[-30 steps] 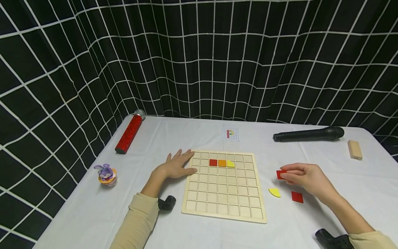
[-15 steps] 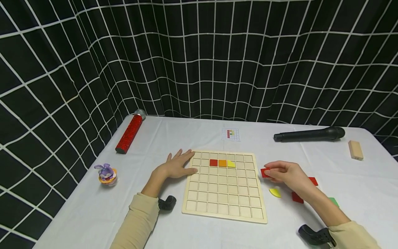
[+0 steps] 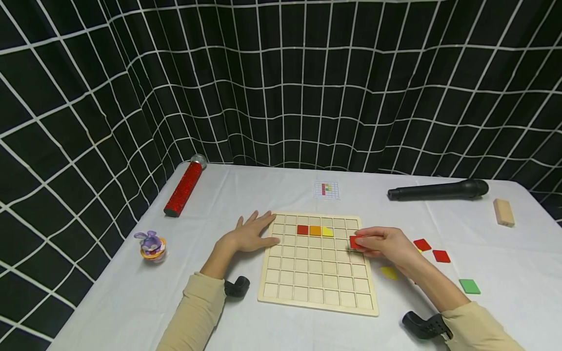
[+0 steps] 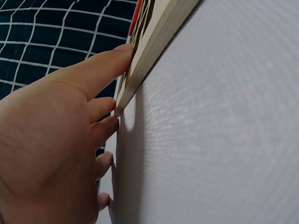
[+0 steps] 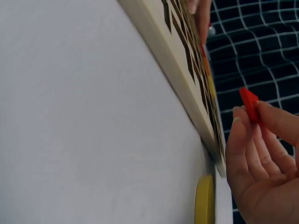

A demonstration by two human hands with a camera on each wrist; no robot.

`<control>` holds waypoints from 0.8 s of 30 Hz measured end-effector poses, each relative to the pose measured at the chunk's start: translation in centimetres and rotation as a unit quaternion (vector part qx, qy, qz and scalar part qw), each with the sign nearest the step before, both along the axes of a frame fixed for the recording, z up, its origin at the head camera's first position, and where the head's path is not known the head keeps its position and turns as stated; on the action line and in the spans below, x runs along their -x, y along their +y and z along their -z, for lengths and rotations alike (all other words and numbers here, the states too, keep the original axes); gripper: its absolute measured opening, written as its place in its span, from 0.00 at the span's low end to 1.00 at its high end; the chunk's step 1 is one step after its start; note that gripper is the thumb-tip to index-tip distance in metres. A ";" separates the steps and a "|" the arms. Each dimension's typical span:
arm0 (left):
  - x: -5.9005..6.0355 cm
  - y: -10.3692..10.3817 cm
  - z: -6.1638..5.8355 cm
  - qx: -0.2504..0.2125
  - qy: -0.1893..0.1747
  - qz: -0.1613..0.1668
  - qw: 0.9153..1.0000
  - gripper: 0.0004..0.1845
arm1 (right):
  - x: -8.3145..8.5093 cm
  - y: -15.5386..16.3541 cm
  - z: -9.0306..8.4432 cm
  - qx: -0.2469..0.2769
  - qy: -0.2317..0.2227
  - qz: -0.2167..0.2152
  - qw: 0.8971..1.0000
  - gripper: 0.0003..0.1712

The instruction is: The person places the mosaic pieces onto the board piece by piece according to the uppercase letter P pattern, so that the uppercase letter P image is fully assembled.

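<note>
A wooden grid board (image 3: pixel 318 287) lies on the white table, with a red tile (image 3: pixel 302 229), an orange tile (image 3: pixel 314 230) and a yellow tile (image 3: pixel 326 231) in its second row. My left hand (image 3: pixel 250 234) lies flat, fingers straight against the board's left edge (image 4: pixel 140 70). My right hand (image 3: pixel 382 242) pinches a red square tile (image 3: pixel 354 241) over the board's right side; the right wrist view shows the tile (image 5: pixel 250 103) held between fingertips above the board edge (image 5: pixel 187 102).
Loose tiles lie right of the board: two red (image 3: pixel 422 244) (image 3: pixel 441 256), a green (image 3: pixel 470 286), a yellow piece (image 3: pixel 388 272). A black microphone (image 3: pixel 439 189), wooden block (image 3: pixel 503 212), red tube (image 3: pixel 183 187), small toy (image 3: pixel 151 245) and pattern card (image 3: pixel 327 189) stand around.
My right hand has carried the red tile leftward from the table onto the board's right side, uncovering the loose tiles behind it. The left hand has stayed put.
</note>
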State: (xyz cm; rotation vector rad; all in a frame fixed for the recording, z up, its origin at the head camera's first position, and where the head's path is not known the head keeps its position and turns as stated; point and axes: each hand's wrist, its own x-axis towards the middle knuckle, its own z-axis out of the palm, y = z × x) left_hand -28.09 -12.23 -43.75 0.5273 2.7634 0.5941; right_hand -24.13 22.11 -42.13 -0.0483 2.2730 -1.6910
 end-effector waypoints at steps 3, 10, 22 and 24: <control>0.0 0.0 0.0 0.001 0.000 -0.001 1.000 0.41 | 0.3 -0.5 0.1 0.021 -0.009 -0.003 1.000 0.29; 0.0 0.0 0.1 -0.001 0.003 -0.001 1.000 0.41 | 0.7 -1.5 0.1 0.074 -0.047 -0.003 0.996 0.28; -0.1 0.0 0.0 -0.007 0.004 0.008 1.000 0.40 | 1.1 -3.0 0.3 0.112 -0.067 -0.016 0.991 0.28; -0.1 -0.1 0.0 -0.006 0.005 0.007 1.000 0.40 | 1.2 -3.4 0.2 0.114 -0.069 -0.018 0.991 0.28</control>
